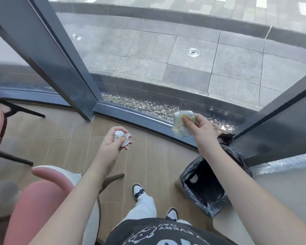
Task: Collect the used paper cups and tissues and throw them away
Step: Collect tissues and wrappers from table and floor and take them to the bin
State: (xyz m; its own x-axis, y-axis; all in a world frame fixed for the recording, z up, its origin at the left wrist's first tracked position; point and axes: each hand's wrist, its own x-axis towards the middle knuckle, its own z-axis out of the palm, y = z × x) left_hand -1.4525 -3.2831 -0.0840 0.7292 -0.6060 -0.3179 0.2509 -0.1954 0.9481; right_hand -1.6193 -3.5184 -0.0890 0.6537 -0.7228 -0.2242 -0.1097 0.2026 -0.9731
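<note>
Standing beside a bin lined with a black bag (204, 190), the person holds both loads out in front of the body, which I judge to be the carry just before the drop: the rubbish is gathered and the open mouth of the bin sits below and a little behind the right forearm. The right hand (195, 126) grips a crushed paper cup (182, 125), pale with greenish print; the fingers are curled over its near side and the thumb pinches it, so the cup is squashed rather than held round. It hangs over the floor near the window frame (131, 114), forward of the bin, not yet above the opening. The left hand (113, 140) is out over the wooden floor (74, 138), well to the left of the bin, fingers closed around a wad of crumpled white tissue (122, 137) that bulges out between the fingertips and thumb. A pink chair (42, 200) stands at the person's left. To finish, both hands probably need to come back and right over the bin before the fingers loosen.
</note>
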